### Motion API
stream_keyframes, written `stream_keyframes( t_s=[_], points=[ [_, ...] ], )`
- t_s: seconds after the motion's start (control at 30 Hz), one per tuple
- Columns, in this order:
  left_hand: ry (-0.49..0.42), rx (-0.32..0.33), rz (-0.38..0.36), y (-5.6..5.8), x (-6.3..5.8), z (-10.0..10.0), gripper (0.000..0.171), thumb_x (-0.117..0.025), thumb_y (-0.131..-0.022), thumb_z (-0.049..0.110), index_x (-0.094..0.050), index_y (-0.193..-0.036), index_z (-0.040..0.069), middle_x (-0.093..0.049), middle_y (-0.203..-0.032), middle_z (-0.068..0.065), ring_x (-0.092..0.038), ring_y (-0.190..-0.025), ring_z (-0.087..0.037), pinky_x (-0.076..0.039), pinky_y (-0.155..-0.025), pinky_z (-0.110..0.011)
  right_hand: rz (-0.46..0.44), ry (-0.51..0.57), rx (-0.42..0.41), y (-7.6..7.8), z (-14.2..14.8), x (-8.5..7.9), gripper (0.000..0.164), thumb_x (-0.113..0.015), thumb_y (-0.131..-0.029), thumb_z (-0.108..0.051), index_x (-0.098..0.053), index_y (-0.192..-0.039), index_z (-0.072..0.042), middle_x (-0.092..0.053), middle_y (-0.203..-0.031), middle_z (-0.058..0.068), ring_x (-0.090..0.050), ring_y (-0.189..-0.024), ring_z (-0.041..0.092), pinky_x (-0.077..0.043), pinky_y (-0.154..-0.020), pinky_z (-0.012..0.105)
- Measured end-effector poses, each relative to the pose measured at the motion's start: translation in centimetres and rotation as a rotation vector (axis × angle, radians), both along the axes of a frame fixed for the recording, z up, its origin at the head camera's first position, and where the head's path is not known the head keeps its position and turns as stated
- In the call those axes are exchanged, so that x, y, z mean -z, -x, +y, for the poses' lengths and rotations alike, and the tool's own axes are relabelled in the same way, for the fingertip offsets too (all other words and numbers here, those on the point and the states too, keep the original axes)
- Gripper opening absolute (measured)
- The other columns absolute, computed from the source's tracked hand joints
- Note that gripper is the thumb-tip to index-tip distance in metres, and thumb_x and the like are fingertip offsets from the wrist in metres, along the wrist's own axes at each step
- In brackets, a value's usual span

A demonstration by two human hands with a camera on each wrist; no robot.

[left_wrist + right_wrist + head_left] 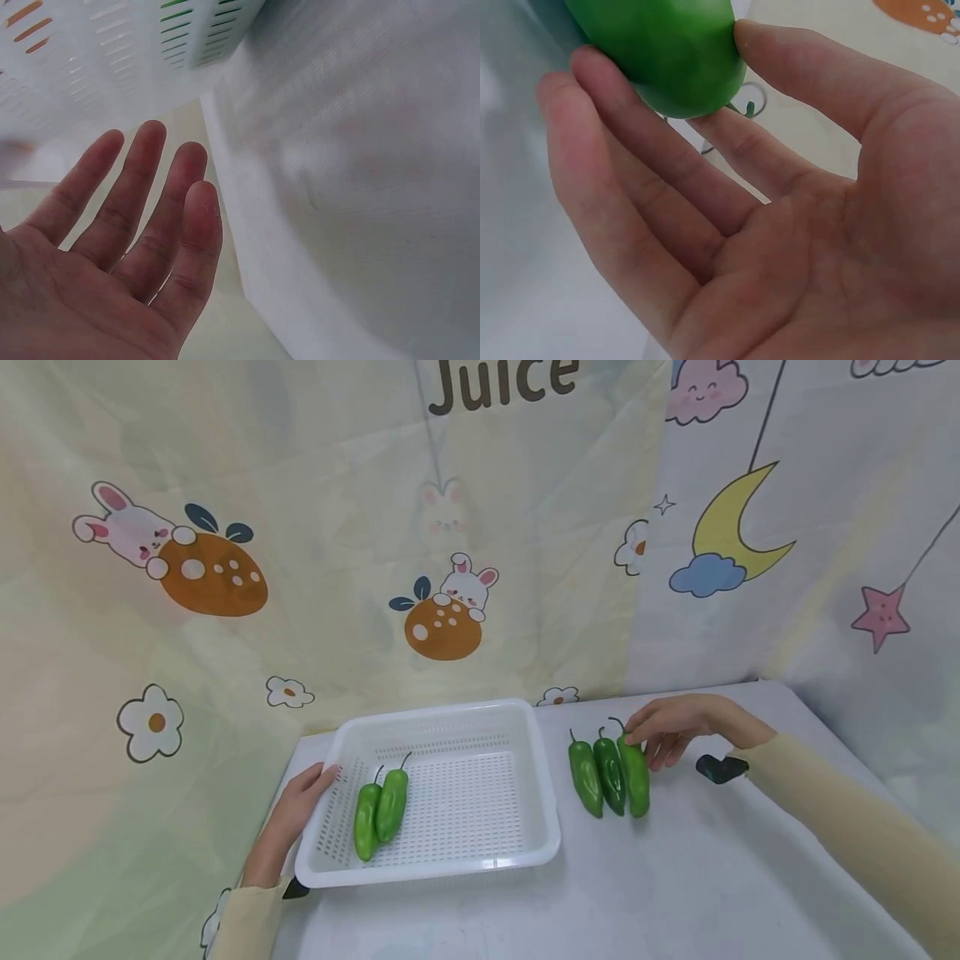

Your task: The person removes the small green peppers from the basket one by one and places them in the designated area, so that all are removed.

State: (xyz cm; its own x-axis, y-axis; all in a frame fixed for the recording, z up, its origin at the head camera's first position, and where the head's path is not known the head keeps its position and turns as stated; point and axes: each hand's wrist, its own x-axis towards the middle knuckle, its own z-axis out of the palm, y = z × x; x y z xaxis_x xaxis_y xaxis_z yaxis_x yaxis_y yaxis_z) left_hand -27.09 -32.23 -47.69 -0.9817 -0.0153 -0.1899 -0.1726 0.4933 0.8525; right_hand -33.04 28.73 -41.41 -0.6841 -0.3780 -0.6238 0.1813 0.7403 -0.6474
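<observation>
My left hand is at the left rim of a white plastic basket. In the left wrist view, that hand's fingers reach fairly straight toward the basket's slotted wall. Two green chili peppers lie side by side on the basket's left part. To the right of the basket, my right hand pinches the upper end of the rightmost green chili pepper between thumb and fingers. The right wrist view shows this pepper's rounded end close up. Two more peppers lie beside it on the left.
A white-covered table carries the basket and peppers. Behind it hangs a patterned cloth with rabbits, flowers and a moon. Dark wrist straps show at the sleeves.
</observation>
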Motion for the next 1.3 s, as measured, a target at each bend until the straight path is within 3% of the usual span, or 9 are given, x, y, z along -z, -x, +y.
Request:
stream_keyframes(
  t_s=[0.3, 0.6, 0.9, 1.3],
  points=[
    [-0.007, 0.009, 0.005, -0.2, 0.0, 0.0, 0.069, -0.045, -0.101, 0.060, -0.041, -0.150, 0.012, -0.068, -0.120, -0.021, -0.075, -0.086, -0.025, -0.064, -0.069, -0.039, 0.004, -0.072, 0.012, 1.4, 0.2, 1.6, 0.069, -0.063, -0.098, -0.037, -0.039, -0.147, 0.005, -0.075, -0.096, 0.010, -0.075, -0.084, 0.022, -0.063, -0.074, 0.034],
    [-0.029, 0.001, -0.015, 0.2, 0.4, -0.2, 0.065, -0.044, -0.103, 0.056, -0.039, -0.152, 0.013, -0.066, -0.124, -0.022, -0.075, -0.087, -0.025, -0.064, -0.070, -0.040, 0.001, -0.148, -0.001, 2.2, -0.5, 2.5, 0.052, -0.062, -0.097, -0.035, -0.053, -0.136, -0.001, -0.077, -0.091, 0.012, -0.076, -0.079, 0.021, -0.062, -0.069, 0.032],
    [-0.017, 0.009, -0.002, -0.1, 0.0, -0.1, 0.068, -0.045, -0.102, 0.059, -0.040, -0.151, 0.012, -0.068, -0.120, -0.021, -0.075, -0.085, -0.024, -0.064, -0.069, -0.039, -0.008, -0.185, -0.006, 2.5, -0.9, 2.6, 0.035, -0.062, -0.097, -0.032, -0.060, -0.120, -0.005, -0.076, -0.090, 0.014, -0.075, -0.078, 0.021, -0.063, -0.070, 0.033],
    [-0.019, 0.010, 0.006, 0.0, 0.2, -0.1, 0.069, -0.045, -0.101, 0.059, -0.041, -0.150, 0.011, -0.068, -0.119, -0.021, -0.075, -0.085, -0.025, -0.064, -0.069, -0.039, 0.006, -0.205, -0.016, 2.6, -1.3, 2.5, 0.035, -0.061, -0.097, -0.033, -0.061, -0.119, -0.005, -0.077, -0.090, 0.014, -0.075, -0.077, 0.020, -0.062, -0.068, 0.032]
  ],
)
